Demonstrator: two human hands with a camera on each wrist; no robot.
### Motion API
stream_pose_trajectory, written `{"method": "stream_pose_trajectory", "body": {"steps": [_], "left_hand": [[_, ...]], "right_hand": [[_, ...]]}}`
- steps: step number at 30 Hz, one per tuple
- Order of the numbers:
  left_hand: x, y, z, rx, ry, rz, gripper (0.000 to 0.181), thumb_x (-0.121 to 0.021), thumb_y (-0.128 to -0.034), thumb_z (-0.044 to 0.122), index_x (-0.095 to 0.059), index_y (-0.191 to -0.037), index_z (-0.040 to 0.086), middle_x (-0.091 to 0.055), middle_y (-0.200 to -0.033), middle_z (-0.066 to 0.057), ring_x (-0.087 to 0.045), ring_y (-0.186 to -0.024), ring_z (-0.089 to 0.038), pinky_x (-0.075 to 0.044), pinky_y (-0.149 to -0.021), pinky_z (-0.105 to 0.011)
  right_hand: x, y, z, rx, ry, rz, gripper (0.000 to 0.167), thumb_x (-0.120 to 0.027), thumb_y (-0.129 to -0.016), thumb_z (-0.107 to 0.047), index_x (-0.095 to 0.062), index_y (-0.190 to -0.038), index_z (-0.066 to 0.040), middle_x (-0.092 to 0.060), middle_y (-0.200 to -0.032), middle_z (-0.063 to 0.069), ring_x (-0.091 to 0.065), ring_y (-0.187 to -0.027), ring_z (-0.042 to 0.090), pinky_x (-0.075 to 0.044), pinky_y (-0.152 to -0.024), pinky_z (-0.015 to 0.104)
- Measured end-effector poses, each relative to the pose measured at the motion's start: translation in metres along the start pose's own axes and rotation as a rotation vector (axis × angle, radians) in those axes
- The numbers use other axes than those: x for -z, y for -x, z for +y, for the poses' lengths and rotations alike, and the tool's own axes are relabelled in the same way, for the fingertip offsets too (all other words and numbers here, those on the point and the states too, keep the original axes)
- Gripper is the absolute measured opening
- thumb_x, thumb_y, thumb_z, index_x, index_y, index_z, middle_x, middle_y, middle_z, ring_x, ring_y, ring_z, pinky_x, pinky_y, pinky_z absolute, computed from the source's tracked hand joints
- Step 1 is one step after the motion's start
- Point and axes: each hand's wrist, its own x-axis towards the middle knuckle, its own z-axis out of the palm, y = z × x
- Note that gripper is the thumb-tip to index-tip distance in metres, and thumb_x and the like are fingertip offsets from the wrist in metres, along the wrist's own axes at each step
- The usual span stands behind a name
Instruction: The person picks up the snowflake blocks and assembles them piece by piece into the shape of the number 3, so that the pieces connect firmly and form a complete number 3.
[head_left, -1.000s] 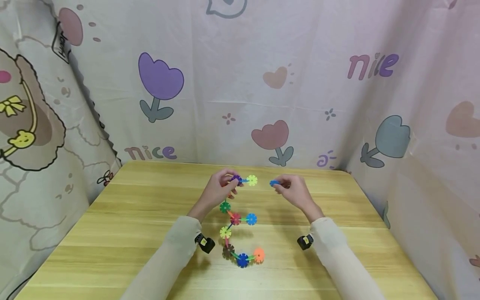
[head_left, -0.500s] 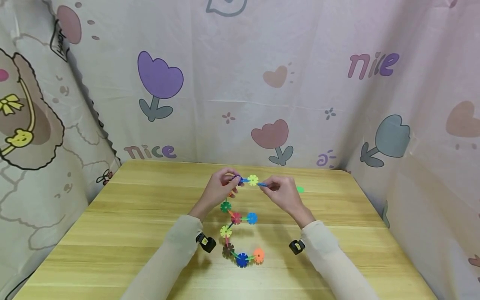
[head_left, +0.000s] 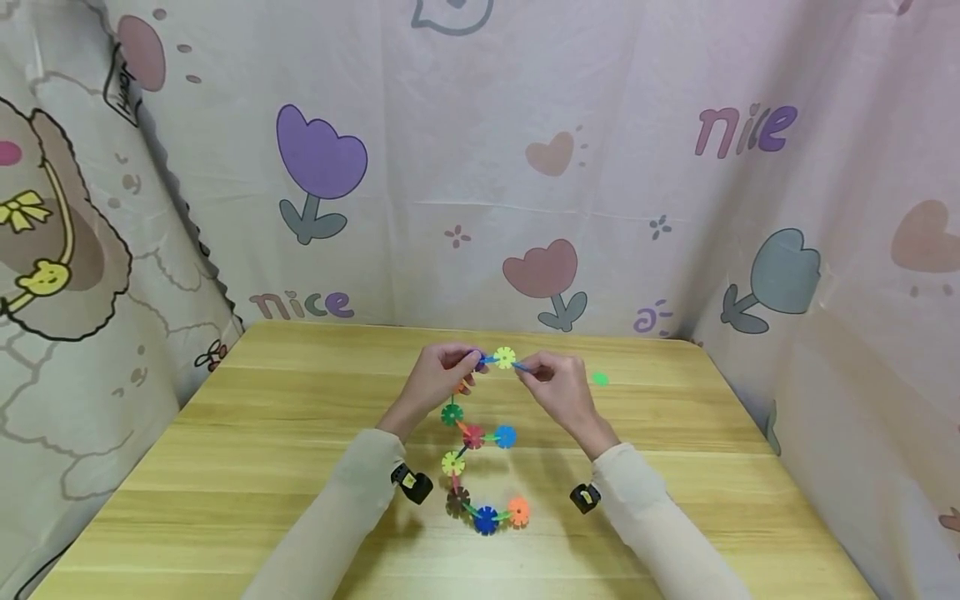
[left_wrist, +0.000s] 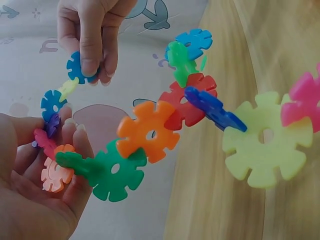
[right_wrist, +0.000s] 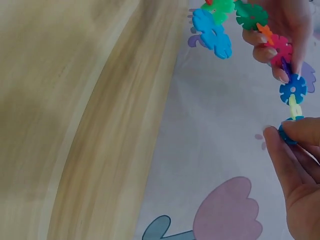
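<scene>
My left hand point(head_left: 438, 379) grips the top end of a chain of interlocking plastic snowflake discs, pinching around a purple disc point(left_wrist: 52, 125). Beyond the purple disc come a blue disc point(left_wrist: 52, 104) and a pale yellow disc point(head_left: 505, 358). My right hand point(head_left: 561, 385) pinches another blue disc point(right_wrist: 288, 134), whose edge meets the yellow one; how deeply the slots engage is not visible. From my left hand the chain runs down toward the person through a green disc point(head_left: 452, 414), a red disc point(head_left: 473, 437) with a blue side branch point(head_left: 506, 437), and others to an orange end disc point(head_left: 518, 512).
A loose bright green disc point(head_left: 600, 379) lies on the wooden table point(head_left: 300, 467) beyond my right hand. A patterned curtain point(head_left: 420, 167) hangs behind the table and at both sides. Each wrist wears a small black camera.
My right hand has moved left, bringing its blue disc from apart to touching the yellow disc. The loose green disc has come into view behind it. My left hand stays almost in place.
</scene>
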Motion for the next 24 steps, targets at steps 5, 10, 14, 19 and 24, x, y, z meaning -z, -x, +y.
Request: {"method": "stream_pose_trajectory", "body": {"steps": [5,10,14,19,24], "left_hand": [[0.0012,0.0008,0.0001,0.011,0.01,0.001,0.027,-0.06,-0.1054,0.027,-0.076,-0.112,0.006,-0.077,-0.105,-0.02,-0.066,-0.071,-0.016,-0.061,-0.065,-0.028],[0.0029,0.0,0.0006,0.017,0.022,0.002,0.027,-0.06,-0.1057,0.028,-0.076,-0.113,0.007,-0.076,-0.105,-0.02,-0.066,-0.071,-0.015,-0.06,-0.065,-0.026],[0.0043,-0.0004,0.0008,0.015,0.033,0.002,0.028,-0.059,-0.1061,0.027,-0.075,-0.114,0.005,-0.076,-0.105,-0.02,-0.066,-0.07,-0.016,-0.06,-0.064,-0.026],[0.0055,0.0005,0.0011,0.022,0.048,0.002,0.026,-0.06,-0.1055,0.023,-0.076,-0.111,0.003,-0.075,-0.104,-0.025,-0.063,-0.068,-0.018,-0.06,-0.063,-0.025],[0.0064,0.0006,0.0012,0.038,0.045,0.008,0.026,-0.061,-0.1049,0.021,-0.076,-0.112,0.002,-0.074,-0.104,-0.027,-0.06,-0.066,-0.015,-0.06,-0.064,-0.025]], "right_hand": [[-0.0048,0.0009,0.0013,0.05,0.002,0.021,0.007,-0.079,-0.083,0.009,-0.077,-0.082,0.003,-0.079,-0.089,0.017,-0.078,-0.077,0.027,-0.064,-0.069,0.026],[-0.0071,0.0006,0.0004,0.096,-0.003,0.055,0.007,-0.079,-0.083,0.01,-0.077,-0.082,0.003,-0.079,-0.092,0.019,-0.079,-0.081,0.03,-0.064,-0.071,0.031],[-0.0081,0.0005,-0.0011,0.141,-0.001,0.061,0.003,-0.078,-0.085,0.007,-0.077,-0.083,0.006,-0.079,-0.093,0.02,-0.079,-0.082,0.031,-0.065,-0.072,0.031],[-0.0096,0.0015,-0.0018,0.211,0.004,0.068,0.004,-0.079,-0.083,0.01,-0.077,-0.084,0.006,-0.079,-0.09,0.02,-0.078,-0.079,0.031,-0.064,-0.07,0.031],[-0.0103,0.0005,-0.004,0.251,0.008,0.086,0.01,-0.079,-0.08,0.015,-0.077,-0.083,0.005,-0.079,-0.088,0.019,-0.078,-0.075,0.029,-0.064,-0.068,0.031]]}}
